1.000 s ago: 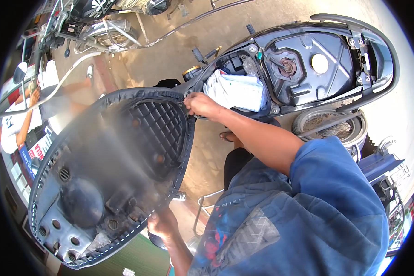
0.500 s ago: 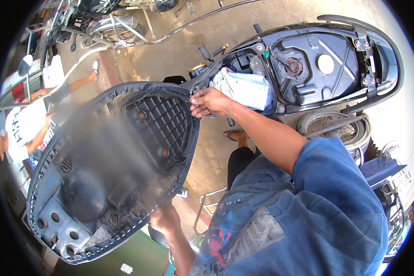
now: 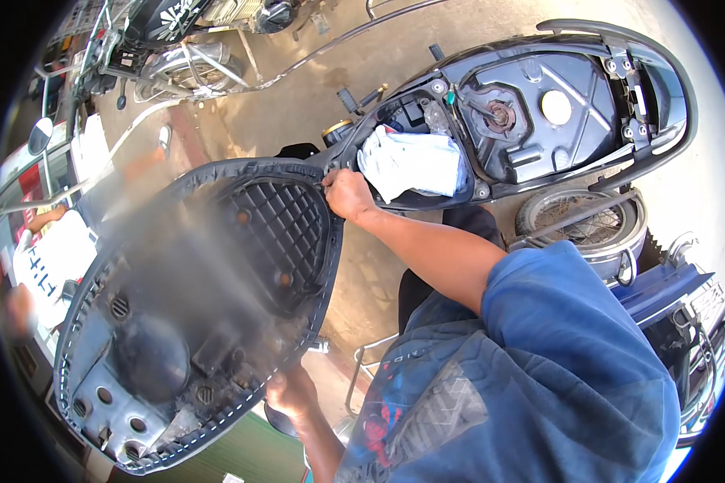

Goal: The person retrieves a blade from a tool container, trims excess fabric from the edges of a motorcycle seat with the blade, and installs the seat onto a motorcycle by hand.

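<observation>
A motorcycle seat (image 3: 149, 354), underside toward me with its ribbed black base showing, is tilted up at the left. My left hand (image 3: 292, 390) grips its lower right edge, most of the fingers hidden behind it. At the seat's narrow end, beside the hinge area, my right hand (image 3: 348, 193) is closed with fingers curled in; what they pinch is hidden. The open motorcycle body (image 3: 532, 153) extends to the right, with the fuel tank top and a round pale cap (image 3: 556, 110). White cloth or plastic (image 3: 415, 163) fills the storage well near my right hand.
Another motorcycle (image 3: 189, 68) stands at the upper left, with a metal rail (image 3: 330, 52) running across. A person in a white shirt (image 3: 52, 262) is at the far left. A spoked wheel (image 3: 576, 217) and a blue metal part (image 3: 660, 290) are at the right.
My right hand has turned and curled more tightly at the seat's narrow end. The view has shifted slightly, and the person at the left has moved. My left hand keeps its grip.
</observation>
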A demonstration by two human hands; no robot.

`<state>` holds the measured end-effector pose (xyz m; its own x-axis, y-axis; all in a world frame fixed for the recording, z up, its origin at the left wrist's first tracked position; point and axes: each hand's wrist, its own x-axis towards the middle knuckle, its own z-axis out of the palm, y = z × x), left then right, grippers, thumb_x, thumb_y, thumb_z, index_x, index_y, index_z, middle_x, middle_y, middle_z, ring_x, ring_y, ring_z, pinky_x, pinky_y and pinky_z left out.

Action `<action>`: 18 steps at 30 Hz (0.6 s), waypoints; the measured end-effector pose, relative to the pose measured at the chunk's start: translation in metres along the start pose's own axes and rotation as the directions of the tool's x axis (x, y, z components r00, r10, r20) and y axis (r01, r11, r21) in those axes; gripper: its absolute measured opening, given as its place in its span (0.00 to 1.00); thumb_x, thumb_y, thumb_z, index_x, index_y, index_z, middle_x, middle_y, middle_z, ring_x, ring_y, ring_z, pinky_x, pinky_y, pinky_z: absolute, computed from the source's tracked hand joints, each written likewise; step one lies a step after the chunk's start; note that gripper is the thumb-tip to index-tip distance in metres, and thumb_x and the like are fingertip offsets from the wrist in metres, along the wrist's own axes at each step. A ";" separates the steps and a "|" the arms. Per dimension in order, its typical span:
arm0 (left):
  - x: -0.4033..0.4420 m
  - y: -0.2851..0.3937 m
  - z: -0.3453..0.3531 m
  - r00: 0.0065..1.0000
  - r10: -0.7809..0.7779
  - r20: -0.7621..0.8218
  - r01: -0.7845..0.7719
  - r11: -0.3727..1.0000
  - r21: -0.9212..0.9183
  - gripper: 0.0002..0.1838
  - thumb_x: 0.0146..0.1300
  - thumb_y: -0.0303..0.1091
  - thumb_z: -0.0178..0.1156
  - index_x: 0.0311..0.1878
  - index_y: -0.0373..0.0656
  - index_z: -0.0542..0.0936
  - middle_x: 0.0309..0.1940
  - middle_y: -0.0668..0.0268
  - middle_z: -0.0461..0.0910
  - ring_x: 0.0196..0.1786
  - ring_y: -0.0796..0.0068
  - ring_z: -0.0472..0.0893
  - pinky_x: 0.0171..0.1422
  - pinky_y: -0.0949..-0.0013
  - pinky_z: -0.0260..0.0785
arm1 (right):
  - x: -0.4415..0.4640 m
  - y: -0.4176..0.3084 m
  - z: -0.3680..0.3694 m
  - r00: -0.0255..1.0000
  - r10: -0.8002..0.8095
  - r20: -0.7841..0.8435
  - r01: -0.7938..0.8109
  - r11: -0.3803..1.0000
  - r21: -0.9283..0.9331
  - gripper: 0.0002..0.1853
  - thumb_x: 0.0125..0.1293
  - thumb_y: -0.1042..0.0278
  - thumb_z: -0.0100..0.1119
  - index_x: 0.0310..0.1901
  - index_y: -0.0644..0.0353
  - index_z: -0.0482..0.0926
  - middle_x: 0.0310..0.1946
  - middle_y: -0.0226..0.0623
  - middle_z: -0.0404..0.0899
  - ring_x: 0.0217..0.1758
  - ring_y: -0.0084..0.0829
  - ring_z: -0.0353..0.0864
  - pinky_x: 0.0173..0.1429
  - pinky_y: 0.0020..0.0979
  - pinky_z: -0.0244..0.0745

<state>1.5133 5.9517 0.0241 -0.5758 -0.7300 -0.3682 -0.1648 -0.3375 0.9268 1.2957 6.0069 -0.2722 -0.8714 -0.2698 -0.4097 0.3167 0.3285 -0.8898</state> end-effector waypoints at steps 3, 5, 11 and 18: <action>0.000 0.000 0.001 1.000 0.009 0.009 -0.009 1.000 0.004 0.40 0.48 0.31 0.65 0.70 0.41 0.71 0.65 0.59 0.77 0.65 0.56 0.78 0.71 0.41 0.70 | -0.003 -0.003 0.000 0.999 -0.044 -0.003 0.043 0.997 -0.063 0.10 0.56 0.73 0.61 0.38 0.61 0.88 0.35 0.54 0.85 0.41 0.53 0.86 0.51 0.45 0.82; 0.000 -0.002 -0.007 1.000 0.024 -0.006 -0.023 0.999 0.038 0.41 0.48 0.32 0.66 0.71 0.41 0.70 0.65 0.59 0.76 0.65 0.57 0.78 0.71 0.42 0.69 | -0.004 -0.005 0.000 0.999 -0.046 0.011 0.047 0.997 -0.055 0.10 0.57 0.72 0.61 0.39 0.61 0.88 0.34 0.54 0.85 0.40 0.53 0.86 0.51 0.45 0.82; -0.001 -0.002 -0.004 1.000 0.005 -0.025 -0.004 1.000 0.024 0.42 0.47 0.32 0.67 0.71 0.41 0.70 0.66 0.59 0.76 0.65 0.57 0.78 0.72 0.43 0.69 | -0.002 -0.007 -0.001 0.997 -0.069 0.034 0.070 0.997 -0.037 0.10 0.58 0.72 0.62 0.41 0.61 0.87 0.36 0.53 0.85 0.41 0.52 0.86 0.52 0.44 0.81; -0.003 0.000 0.004 0.999 0.015 -0.037 -0.014 1.000 0.021 0.40 0.48 0.31 0.67 0.70 0.41 0.71 0.64 0.59 0.77 0.64 0.59 0.78 0.72 0.45 0.69 | 0.005 -0.010 -0.006 0.996 -0.055 0.072 0.057 0.998 -0.032 0.13 0.57 0.75 0.57 0.42 0.60 0.87 0.38 0.52 0.85 0.43 0.52 0.86 0.55 0.44 0.80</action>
<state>1.5121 5.9563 0.0252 -0.5483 -0.7564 -0.3568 -0.1736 -0.3144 0.9333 1.2863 6.0074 -0.2639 -0.8581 -0.3520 -0.3739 0.2544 0.3411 -0.9050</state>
